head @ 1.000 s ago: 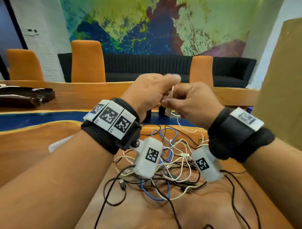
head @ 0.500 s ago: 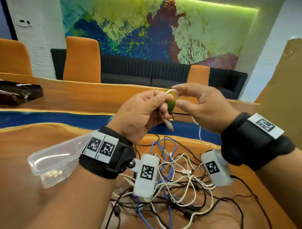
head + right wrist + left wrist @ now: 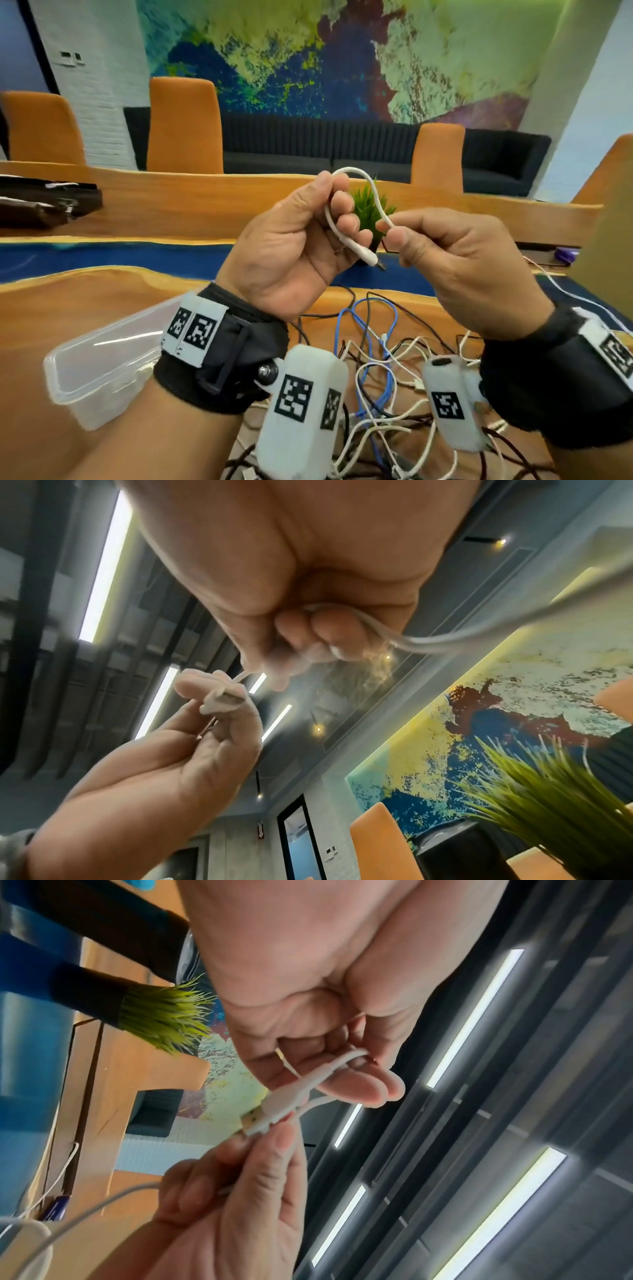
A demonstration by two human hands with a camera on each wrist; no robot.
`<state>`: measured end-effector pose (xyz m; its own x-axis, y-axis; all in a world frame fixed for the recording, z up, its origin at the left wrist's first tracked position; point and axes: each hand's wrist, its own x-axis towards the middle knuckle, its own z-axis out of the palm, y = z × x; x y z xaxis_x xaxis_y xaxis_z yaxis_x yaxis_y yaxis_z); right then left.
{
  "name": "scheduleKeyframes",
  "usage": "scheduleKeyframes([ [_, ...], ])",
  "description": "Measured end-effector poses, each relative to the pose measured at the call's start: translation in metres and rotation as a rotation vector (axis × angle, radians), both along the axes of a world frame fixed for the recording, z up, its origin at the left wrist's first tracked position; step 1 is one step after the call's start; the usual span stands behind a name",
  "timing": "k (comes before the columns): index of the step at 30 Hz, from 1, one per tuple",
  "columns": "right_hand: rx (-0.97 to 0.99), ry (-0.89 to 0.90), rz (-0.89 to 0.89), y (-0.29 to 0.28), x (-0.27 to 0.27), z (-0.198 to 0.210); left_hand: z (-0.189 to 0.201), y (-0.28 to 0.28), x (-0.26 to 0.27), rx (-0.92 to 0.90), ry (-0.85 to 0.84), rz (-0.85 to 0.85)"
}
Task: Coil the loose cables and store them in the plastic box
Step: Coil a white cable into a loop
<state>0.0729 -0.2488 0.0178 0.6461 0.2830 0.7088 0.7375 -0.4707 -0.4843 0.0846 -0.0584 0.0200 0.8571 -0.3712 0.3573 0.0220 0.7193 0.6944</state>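
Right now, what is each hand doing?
Left hand: fingers curled round the white cable near its plug.
Right hand: pinching the same cable further along.

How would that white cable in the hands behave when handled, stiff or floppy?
Probably floppy yet slightly springy: the white cable holds a smooth arch between the left hand and right hand rather than sagging. It looks light, since a fingertip pinch carries it. Its plug end likely stays rigid.

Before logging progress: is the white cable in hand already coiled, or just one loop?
Just one loop. The white cable arches once between left hand and right hand.
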Motion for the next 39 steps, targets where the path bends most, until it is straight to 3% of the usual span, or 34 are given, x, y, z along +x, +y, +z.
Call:
scheduleKeyframes([
  [3, -0.112, -0.060, -0.047, -0.010, -0.001, -0.008, -0.004, -0.002, 0.004, -0.006, -0.006, 0.032],
  [5, -0.306, -0.101, -0.062, -0.014, -0.006, -0.007, -0.006, -0.007, 0.004, 0.054, -0.059, 0.099],
  [8, -0.546, -0.152, -0.130, -0.021, -0.015, 0.002, -0.010, -0.020, 0.002, 0.353, -0.284, 0.318],
  [12, -0.475, -0.198, -0.112, -0.029, -0.024, 0.014, -0.014, -0.028, -0.006, 0.637, -0.560, 0.407],
  [16, -0.237, -0.200, -0.042, -0.036, -0.027, 0.022, -0.012, -0.023, -0.008, 0.826, -0.738, 0.410],
  [19, -0.050, -0.166, 0.030, -0.043, -0.032, 0.025, -0.010, -0.028, -0.013, 0.827, -0.671, 0.361],
  [23, -0.128, -0.173, 0.018, -0.040, -0.033, 0.025, -0.010, -0.028, -0.016, 0.692, -0.452, 0.249],
  [29, -0.181, -0.219, -0.115, -0.051, -0.021, 0.022, -0.004, 0.003, -0.012, 0.627, -0.441, 0.072],
  [33, -0.160, -0.236, -0.154, -0.058, -0.016, 0.022, 0.003, 0.015, -0.008, 0.398, -0.187, -0.113],
  [36, -0.179, -0.233, -0.162, -0.056, -0.016, 0.023, 0.007, 0.004, -0.007, 0.359, 0.034, 0.054],
  [39, -0.156, -0.284, -0.238, -0.051, -0.009, 0.016, 0.004, -0.005, -0.004, 0.370, 0.046, 0.217],
])
